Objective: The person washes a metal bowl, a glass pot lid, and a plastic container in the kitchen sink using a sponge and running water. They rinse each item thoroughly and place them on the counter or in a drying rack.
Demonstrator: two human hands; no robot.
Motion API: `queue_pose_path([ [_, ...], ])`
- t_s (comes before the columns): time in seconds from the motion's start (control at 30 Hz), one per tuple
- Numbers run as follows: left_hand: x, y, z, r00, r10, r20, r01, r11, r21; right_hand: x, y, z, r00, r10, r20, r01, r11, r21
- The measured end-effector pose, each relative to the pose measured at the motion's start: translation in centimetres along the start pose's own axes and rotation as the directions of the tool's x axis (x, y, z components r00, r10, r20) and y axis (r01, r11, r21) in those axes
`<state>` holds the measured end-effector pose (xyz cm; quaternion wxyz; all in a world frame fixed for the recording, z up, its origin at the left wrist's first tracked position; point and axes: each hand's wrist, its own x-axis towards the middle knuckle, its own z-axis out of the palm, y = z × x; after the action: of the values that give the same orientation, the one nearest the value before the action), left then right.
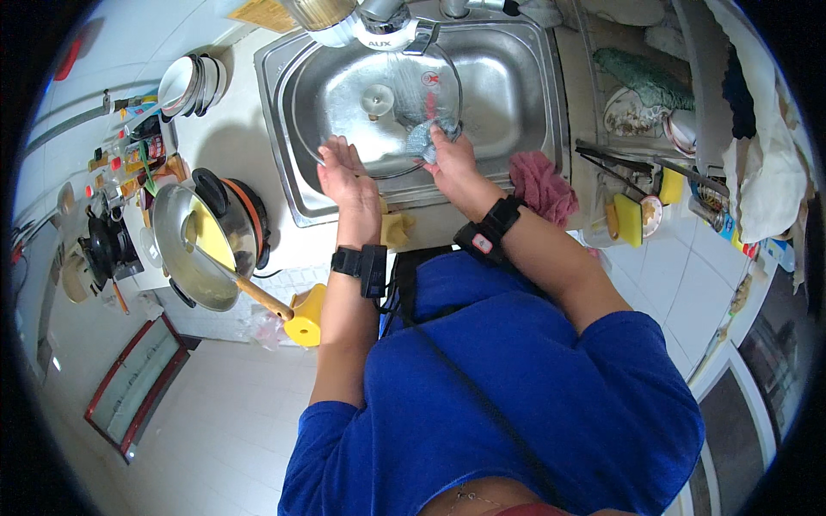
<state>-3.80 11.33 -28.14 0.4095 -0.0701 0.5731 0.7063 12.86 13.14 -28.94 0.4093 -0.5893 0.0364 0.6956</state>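
Note:
A large clear glass lid (352, 138) with a metal rim is tilted over the stainless steel sink (510, 122). My left hand (348, 177) supports its near left rim, palm up, with the fingertips partly behind the glass. At the near right rim, my right hand (455, 158) grips a grey-blue scrubbing cloth (424, 140) pressed against the lid. Red markings show on the glass above the cloth. A round pale piece (377, 101) appears at the lid's middle; I cannot tell whether it is the knob or the drain seen through it.
An AUX-branded faucet unit (386, 32) overhangs the sink's far side. A pink cloth (544, 187) lies at the near right corner, a yellow cloth (395, 229) at the front edge. Leftward stand a metal pan (213, 293) with a wooden-handled utensil (264, 298) and stacked bowls (187, 84).

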Motion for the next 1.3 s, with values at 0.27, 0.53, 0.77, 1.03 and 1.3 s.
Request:
queue_pose_path([
  [0.27, 0.7, -4.8, -3.9, 0.873, -0.478, 0.097, 0.476, 0.879, 0.042, 3.2, -4.2, -4.2, 0.884, -0.437, 0.166, 0.468, 0.816, -0.341],
  [0.53, 6.6, -1.4, 1.6, 0.896, -0.360, 0.259, 0.266, 0.904, 0.334, 1.5, -13.8, -4.0, 0.691, -0.553, 0.464, 0.719, 0.469, -0.512],
  [0.77, 5.5, 5.8, 7.0, 0.781, -0.345, 0.521, -0.017, 0.822, 0.569, 3.9, -18.7, -3.7, 0.538, -0.514, 0.668, 0.840, 0.268, -0.471],
  [1.03, 1.2, 7.1, 6.5, 0.779, -0.169, 0.603, -0.147, 0.887, 0.439, 6.4, -17.0, -1.1, 0.627, -0.480, 0.614, 0.757, 0.562, -0.334],
  [1.3, -1.1, 4.2, 3.5, 0.958, -0.045, 0.285, -0.020, 0.975, 0.222, 5.6, -7.9, -2.1, 0.968, -0.116, 0.222, 0.152, 0.977, -0.150],
])
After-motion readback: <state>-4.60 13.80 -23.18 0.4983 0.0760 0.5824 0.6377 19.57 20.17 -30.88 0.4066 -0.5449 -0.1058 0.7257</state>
